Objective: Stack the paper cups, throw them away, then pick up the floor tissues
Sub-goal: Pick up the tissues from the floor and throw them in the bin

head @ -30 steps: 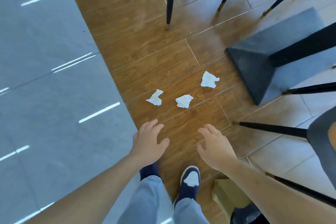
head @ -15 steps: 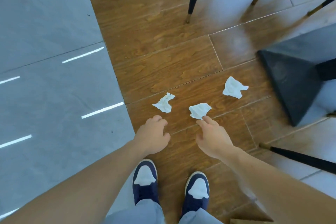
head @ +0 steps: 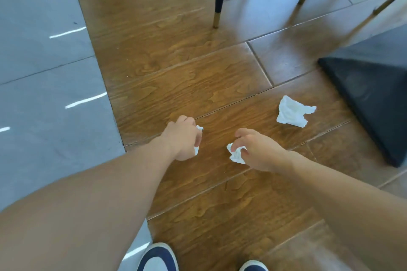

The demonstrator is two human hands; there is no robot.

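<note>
- Across the brown wood-grain plank floor (head: 193,81), a pale grey tiled strip (head: 44,99) runs along its left edge.
- At the right edge, a black wedge-shaped base (head: 370,99) rests on the planks.
- The left hand (head: 182,137) is curled closed around a small crumpled white tissue (head: 199,128), mostly hidden in the fist.
- The right hand (head: 258,149) pinches a second crumpled white tissue (head: 236,154) between its fingertips (head: 237,145), low at the floor.
- A third, larger crumpled white tissue (head: 291,112) lies loose near the black base, apart from both hands.
</note>
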